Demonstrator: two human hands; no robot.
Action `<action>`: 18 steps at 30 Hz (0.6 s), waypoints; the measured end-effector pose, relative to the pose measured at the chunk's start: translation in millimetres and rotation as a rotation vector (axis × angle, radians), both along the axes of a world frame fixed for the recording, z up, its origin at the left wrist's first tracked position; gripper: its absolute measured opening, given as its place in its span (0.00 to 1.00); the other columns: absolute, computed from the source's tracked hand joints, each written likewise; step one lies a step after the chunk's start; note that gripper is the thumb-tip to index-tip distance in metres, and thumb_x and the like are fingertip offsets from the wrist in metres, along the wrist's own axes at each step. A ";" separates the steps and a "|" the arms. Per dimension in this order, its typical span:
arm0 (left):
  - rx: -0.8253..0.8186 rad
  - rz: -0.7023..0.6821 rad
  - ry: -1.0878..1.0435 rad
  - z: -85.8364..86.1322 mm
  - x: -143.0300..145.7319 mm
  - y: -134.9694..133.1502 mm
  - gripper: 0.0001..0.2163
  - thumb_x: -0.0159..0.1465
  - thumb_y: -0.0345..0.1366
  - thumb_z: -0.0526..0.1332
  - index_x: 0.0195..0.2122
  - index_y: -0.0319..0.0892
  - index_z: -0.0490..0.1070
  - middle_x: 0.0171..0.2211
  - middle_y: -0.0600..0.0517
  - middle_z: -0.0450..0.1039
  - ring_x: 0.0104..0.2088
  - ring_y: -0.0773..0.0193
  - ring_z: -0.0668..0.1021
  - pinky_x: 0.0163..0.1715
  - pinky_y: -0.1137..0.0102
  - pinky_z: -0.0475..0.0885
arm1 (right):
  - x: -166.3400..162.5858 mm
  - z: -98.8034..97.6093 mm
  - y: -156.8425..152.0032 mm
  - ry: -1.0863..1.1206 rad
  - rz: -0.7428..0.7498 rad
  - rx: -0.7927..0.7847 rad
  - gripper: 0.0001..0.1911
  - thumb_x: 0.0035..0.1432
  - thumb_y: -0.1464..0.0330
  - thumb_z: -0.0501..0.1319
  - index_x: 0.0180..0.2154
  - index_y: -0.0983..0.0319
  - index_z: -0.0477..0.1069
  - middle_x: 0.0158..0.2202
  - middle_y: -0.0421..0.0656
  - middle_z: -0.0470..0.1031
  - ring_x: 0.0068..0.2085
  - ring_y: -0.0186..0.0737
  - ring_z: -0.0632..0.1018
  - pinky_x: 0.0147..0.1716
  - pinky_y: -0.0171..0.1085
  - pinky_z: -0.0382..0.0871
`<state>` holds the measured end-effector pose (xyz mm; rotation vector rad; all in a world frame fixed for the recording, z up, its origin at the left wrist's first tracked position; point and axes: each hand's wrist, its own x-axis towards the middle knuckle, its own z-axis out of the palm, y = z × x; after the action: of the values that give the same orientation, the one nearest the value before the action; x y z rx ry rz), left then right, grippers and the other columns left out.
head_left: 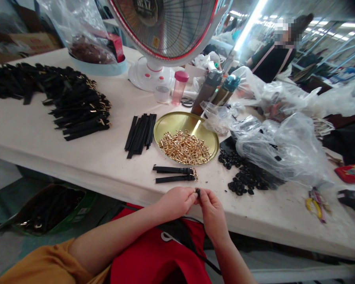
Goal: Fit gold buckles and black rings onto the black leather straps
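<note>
At the table's front edge my left hand (180,202) and my right hand (210,208) meet, fingertips pinched together. Between them shows a small black loop (198,192), which looks like those in the pile of black loops (245,175) to the right. The rest of what my fingers hold is hidden. Just beyond my hands lie a few short black straps (174,178) with gold buckles (194,173) at their right ends. Behind these stands a round gold tray (165,120) with a heap of loose gold buckles (185,148). Plain black strap pieces (140,134) lie left of the tray.
A long pile of buckled black straps (77,100) covers the back left. A fan (156,73), a pink bottle (180,88) and two dark bottles (207,90) stand behind the tray. Clear plastic bags (286,146) and yellow-handled pliers (315,207) lie right. A person (273,59) is beyond.
</note>
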<state>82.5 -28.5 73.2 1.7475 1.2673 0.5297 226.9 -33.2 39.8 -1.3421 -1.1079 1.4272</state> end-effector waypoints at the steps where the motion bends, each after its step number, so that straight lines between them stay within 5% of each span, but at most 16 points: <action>1: -0.005 -0.016 0.012 1.0 -1.1 0.2 0.14 0.63 0.35 0.45 0.27 0.39 0.66 0.19 0.54 0.66 0.22 0.68 0.67 0.23 0.74 0.57 | -0.1 -0.7 -0.3 0.062 -0.029 -0.030 0.11 0.51 0.61 0.59 0.31 0.62 0.70 0.24 0.37 0.70 0.28 0.33 0.69 0.32 0.34 0.63; 7: 0.084 0.073 0.087 -8.0 5.6 -6.1 0.16 0.64 0.38 0.43 0.28 0.40 0.66 0.24 0.52 0.69 0.24 0.66 0.69 0.24 0.73 0.57 | -10.2 -1.2 -1.3 0.410 -0.094 -0.185 0.08 0.46 0.63 0.63 0.27 0.61 0.71 0.27 0.38 0.72 0.29 0.31 0.71 0.31 0.33 0.66; 18: -0.028 -0.057 0.020 -7.0 -4.4 -4.9 0.15 0.63 0.39 0.44 0.28 0.39 0.66 0.22 0.54 0.69 0.23 0.68 0.69 0.24 0.75 0.59 | -2.0 2.8 -2.9 0.344 -0.143 -0.180 0.10 0.45 0.66 0.64 0.33 0.60 0.71 0.27 0.38 0.72 0.26 0.31 0.70 0.28 0.34 0.66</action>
<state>78.1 -33.4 66.1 1.7637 1.2292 0.4608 224.9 -36.0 42.7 -1.2120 -0.6603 1.6061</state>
